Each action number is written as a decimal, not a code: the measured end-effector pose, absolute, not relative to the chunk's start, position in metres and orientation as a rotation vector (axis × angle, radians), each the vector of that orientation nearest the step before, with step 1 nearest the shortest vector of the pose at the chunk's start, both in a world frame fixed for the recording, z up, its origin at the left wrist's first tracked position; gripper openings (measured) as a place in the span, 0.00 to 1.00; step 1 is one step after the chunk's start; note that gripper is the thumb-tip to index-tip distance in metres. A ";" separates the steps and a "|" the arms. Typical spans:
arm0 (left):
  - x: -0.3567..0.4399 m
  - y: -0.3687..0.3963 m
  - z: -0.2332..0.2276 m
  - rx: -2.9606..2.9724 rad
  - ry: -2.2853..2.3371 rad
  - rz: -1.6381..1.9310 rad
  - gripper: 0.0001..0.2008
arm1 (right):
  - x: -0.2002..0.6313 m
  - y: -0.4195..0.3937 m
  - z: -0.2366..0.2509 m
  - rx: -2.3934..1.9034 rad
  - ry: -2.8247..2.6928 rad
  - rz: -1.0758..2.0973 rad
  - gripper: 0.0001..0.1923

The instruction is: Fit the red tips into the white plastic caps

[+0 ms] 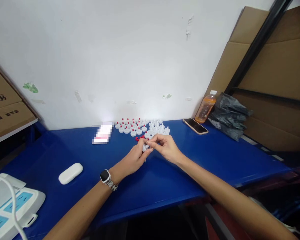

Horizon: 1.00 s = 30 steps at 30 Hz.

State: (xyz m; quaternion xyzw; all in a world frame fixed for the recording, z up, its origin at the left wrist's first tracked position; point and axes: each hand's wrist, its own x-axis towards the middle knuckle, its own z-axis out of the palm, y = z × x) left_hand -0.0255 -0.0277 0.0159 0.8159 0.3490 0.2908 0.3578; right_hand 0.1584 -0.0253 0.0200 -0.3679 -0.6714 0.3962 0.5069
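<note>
A white bottle cap with a nozzle (144, 147) is held between the thumb and fingers of my left hand (134, 156). My right hand (169, 149) meets it from the right, thumb and forefinger pinched together at the nozzle end; whatever sits in that pinch is hidden. Just beyond my fingers lie small loose red tips (137, 138). Behind them to the left, several white caps with red tips (126, 131) stand upright in rough rows. To their right is a pile of plain white nozzle caps (160, 128), partly covered by my right hand.
On the blue table (190, 166) lie a phone (195, 126), a white oval case (70, 173) and a blurred card (103, 132). An orange drink bottle (205, 107) and black plastic bag (228, 113) stand back right. A power strip (20, 203) is front left.
</note>
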 end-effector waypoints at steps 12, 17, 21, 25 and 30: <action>-0.023 -0.026 0.019 1.905 0.814 0.902 0.16 | 0.149 -0.026 0.018 -0.781 -1.485 1.245 0.16; -0.020 -0.022 0.018 1.953 0.969 1.026 0.15 | 0.140 -0.026 0.026 -0.773 -1.512 1.302 0.18; -0.020 -0.015 0.014 2.077 1.012 0.981 0.12 | 0.144 -0.021 0.028 -0.821 -1.579 1.409 0.19; -0.018 -0.009 0.014 2.127 1.054 0.971 0.10 | 0.148 -0.017 0.028 -0.852 -1.625 1.366 0.18; -0.019 -0.008 0.015 2.170 1.021 1.011 0.12 | 0.150 -0.016 0.026 -0.899 -1.622 1.097 0.17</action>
